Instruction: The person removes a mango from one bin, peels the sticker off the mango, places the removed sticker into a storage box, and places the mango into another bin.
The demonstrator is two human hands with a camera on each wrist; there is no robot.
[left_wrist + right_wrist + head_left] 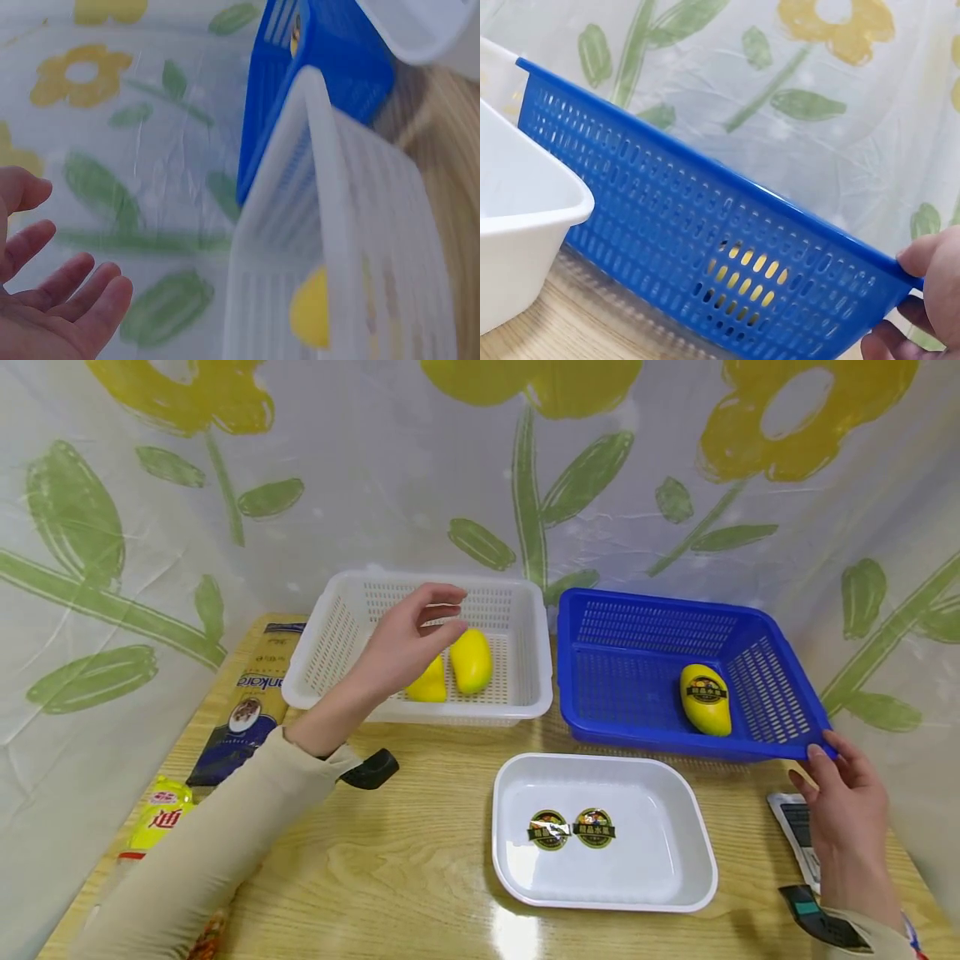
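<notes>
Over the white basket (525, 700) hovers my left hand (408, 643), its fingers spread and slightly bent, with nothing in them. Two plain yellow mangoes (471, 662) lie in that basket beneath it, one partly hidden by the hand. At the right front corner of the blue basket (622, 693), my right hand (851, 793) pinches the rim between thumb and fingers. One mango (705, 700) with a dark round label sits inside the blue basket. In the right wrist view its yellow shows through the slots of the blue basket (667, 195).
A white tray (637, 877) with two loose stickers (594, 828) stands in front of the blue basket. Bags lie at the left: a dark blue and gold one (247, 718) and a yellow one (161, 810). A dark flat packet (797, 831) is beside the right hand.
</notes>
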